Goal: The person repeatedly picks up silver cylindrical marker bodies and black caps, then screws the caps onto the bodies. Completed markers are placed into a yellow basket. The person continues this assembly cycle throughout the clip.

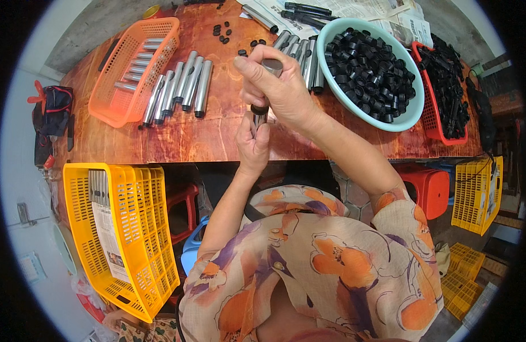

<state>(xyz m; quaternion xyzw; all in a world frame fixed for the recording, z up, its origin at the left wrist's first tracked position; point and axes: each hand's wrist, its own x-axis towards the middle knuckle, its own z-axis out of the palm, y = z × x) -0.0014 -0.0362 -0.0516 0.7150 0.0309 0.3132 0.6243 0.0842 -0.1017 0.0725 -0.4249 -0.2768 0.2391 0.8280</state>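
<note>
- The left hand (pixel 253 145) closes around the lower end of a metal tube (pixel 259 118) just over the table's near edge (pixel 177 153).
- The right hand (pixel 277 85) pinches the tube's black cap (pixel 259 109); bare wood lies leftward.
- Beyond, silver tubes (pixel 180 88) and a bowl of black caps (pixel 368 65) sit apart.

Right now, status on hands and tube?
Left hand grips metal tube from below. Right hand shut on its top end. Nothing blocking above the table.
</note>
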